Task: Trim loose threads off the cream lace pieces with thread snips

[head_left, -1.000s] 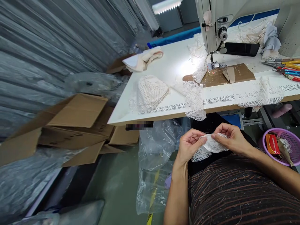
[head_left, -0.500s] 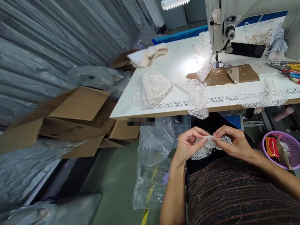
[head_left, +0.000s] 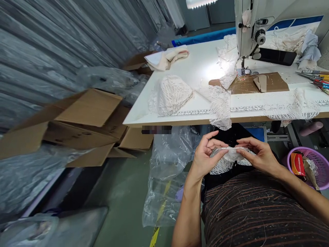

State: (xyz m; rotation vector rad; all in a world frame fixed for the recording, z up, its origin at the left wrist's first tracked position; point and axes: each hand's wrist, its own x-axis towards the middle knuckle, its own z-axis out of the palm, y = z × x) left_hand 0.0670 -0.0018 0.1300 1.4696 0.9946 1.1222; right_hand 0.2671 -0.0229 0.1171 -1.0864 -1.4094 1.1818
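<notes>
Over my lap, a white lace piece [head_left: 223,166] is stretched between my two hands. My left hand [head_left: 205,155] pinches its upper edge between thumb and a finger, with the index finger raised. On the other side, my right hand [head_left: 258,156] is closed on the same edge, thumb in front and fingers behind. The lace hangs below both hands against dark trousers. Beyond them, a lace strip [head_left: 220,109] droops over the front edge of the white sewing table [head_left: 144,111], and a stack of lace pieces [head_left: 174,94] lies to its left.
A sewing machine [head_left: 248,31] stands on the table, with brown card [head_left: 275,82] under its needle. Right of it lie a black phone [head_left: 277,56] and scissors [head_left: 307,75]. A purple basket [head_left: 322,168] is at lower right. Cardboard boxes [head_left: 89,106] and clear plastic [head_left: 167,154] are left.
My left index finger has lifted off the lace edge, and the right fingers have shifted along it. The view has turned slightly left.
</notes>
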